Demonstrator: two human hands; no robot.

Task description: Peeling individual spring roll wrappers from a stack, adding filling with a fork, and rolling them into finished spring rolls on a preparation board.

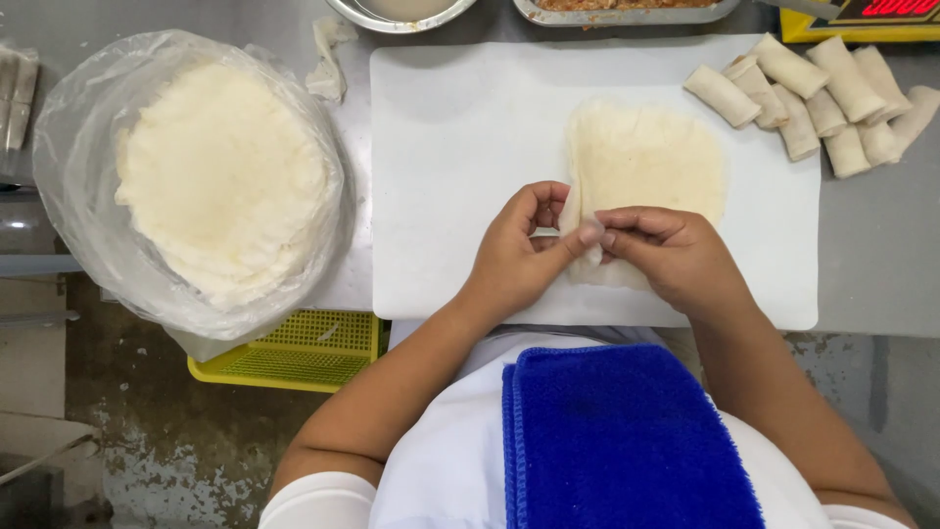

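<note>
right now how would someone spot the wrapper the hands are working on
Find the white cutting board in the middle of the steel table. The wrapper lies flat on its right half, its near edge pinched by the left hand and right hand. Unlike the finished rolls beside it, it is unrolled.

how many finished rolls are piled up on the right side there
8 visible, clustered on the white board's top-right corner and the steel counter beside it: finished rolls. The far-right ones overlap, so another may be hidden.

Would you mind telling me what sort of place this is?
Probably a commercial food-prep kitchen: a steel counter, a bagged stack of wrappers, and a pile of finished rolls.
</note>
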